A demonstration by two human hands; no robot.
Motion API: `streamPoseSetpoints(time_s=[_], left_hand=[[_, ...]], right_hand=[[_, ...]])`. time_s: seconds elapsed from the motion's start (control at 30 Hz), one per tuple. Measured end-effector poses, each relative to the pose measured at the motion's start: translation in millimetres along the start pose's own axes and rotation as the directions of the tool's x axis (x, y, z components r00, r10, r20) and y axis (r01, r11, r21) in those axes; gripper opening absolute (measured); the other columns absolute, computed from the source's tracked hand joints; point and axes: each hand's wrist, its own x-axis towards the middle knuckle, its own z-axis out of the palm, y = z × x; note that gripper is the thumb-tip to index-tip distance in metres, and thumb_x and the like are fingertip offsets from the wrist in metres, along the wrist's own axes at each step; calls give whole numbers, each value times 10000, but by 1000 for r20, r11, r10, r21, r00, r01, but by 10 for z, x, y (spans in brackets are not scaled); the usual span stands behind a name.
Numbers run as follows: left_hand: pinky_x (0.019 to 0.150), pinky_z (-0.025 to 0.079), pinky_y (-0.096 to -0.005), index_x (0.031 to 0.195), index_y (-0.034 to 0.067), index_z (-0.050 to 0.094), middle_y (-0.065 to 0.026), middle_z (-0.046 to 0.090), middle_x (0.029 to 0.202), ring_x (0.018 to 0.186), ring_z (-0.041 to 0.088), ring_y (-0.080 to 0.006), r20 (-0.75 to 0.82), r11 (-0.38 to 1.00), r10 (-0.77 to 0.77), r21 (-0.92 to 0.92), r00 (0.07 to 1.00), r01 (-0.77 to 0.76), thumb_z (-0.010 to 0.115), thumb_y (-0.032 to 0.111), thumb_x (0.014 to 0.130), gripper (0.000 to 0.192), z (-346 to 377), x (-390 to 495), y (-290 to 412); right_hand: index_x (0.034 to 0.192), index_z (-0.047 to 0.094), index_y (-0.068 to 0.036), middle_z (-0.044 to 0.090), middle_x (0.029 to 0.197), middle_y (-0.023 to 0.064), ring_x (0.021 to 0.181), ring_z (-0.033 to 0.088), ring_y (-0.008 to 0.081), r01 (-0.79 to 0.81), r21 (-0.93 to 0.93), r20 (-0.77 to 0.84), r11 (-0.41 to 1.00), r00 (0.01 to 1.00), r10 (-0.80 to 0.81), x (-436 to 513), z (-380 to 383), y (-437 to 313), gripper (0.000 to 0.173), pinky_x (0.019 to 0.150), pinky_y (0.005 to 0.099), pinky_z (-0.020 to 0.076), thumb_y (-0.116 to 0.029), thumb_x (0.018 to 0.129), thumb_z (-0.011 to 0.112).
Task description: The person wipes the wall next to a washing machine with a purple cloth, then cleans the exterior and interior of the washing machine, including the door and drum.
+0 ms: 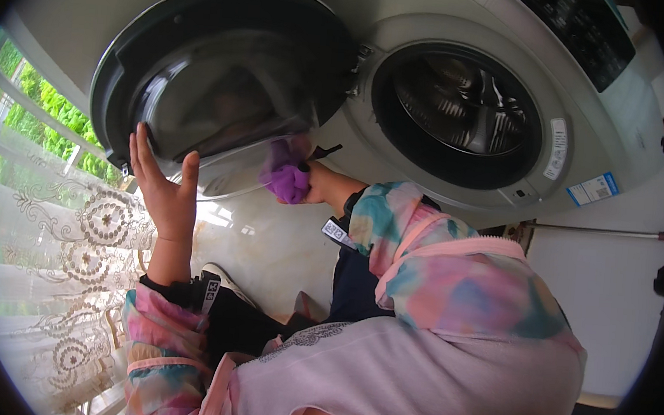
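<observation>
My right hand grips a bunched purple cloth against the lower right part of the washing machine door. That door is swung wide, with its glass bowl facing me. My left hand, fingers spread, is at the door's lower left rim; whether the fingertips press on it is hard to tell. To the right is the round drum opening of the front-loading washing machine, its metal drum visible inside a dark rubber seal.
A sheer embroidered curtain hangs at the left before a window with green leaves outside. Glossy floor tiles lie below the door. A dark control panel is at the upper right. A metal rod runs along the right.
</observation>
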Motion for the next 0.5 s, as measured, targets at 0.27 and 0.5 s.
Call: streamPoseSetpoints(time_s=[0.27,0.5], left_hand=[[1121,279,-477,1477,49,331,-248,346,1484,1388,314,-415,-21,1000,10,-9,1000,-11,694,465,857,830,22,2,-19],[1130,264,-476,1480,61,333,-248,347,1484,1398,300,-407,-13,999,-16,-29,1000,15,703,455,853,828,4,-5,-2]], right_hand=[[1113,618,-63,663,988,87,834,642,230,92,199,-126,976,990,-67,79,-72,-68,336,732,409,557,-344,957,519],[1097,621,-61,668,987,88,886,650,232,527,131,-195,840,844,-499,-504,337,-279,313,762,390,545,-309,962,486]])
